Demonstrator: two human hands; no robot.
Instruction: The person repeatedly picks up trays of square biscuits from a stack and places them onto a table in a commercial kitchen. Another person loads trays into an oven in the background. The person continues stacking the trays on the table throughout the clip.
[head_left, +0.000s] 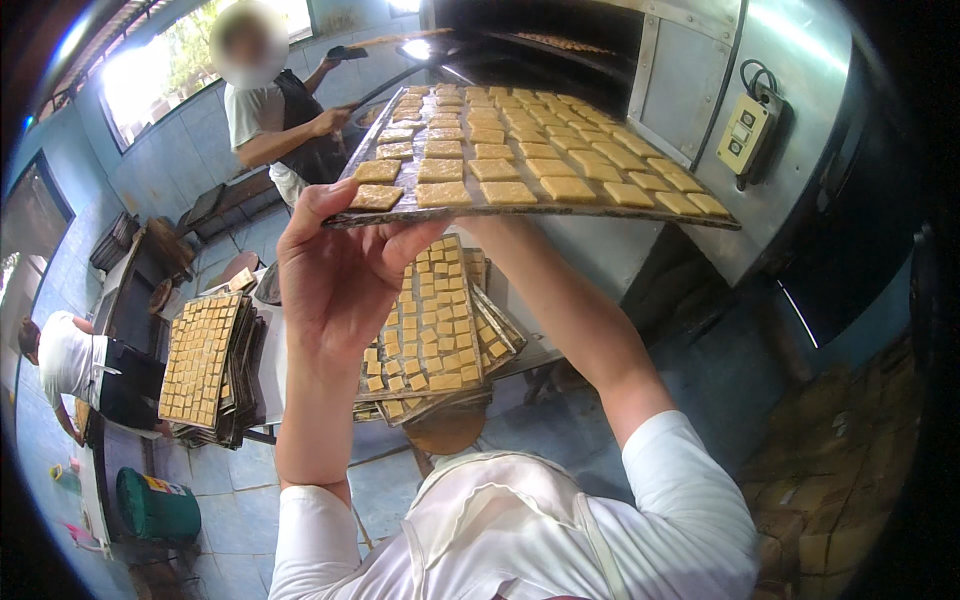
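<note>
A dark metal baking tray (536, 212) bearing rows of flat golden dough or biscuit pieces (495, 171) is raised in front of me. My left hand (337, 262) grips its near left corner, the thumb on the rim and the fingers below. My right forearm reaches up under the tray; its wrist (480, 225) shows at the near edge, while the tray hides most of that hand. Beyond the tray lies the open mouth of a metal oven (540, 45). Below my arms, a stack of trays with similar pieces (435, 322) rests on a table.
A second tray stack (199, 360) stands at the left of the table (270, 360). A person (262, 120) by the oven holds a long-handled tool (390, 82). Another person (75, 360) bends at a far-left counter. An electrical box (742, 139) hangs on the oven's side; a green bucket (157, 510) stands below left.
</note>
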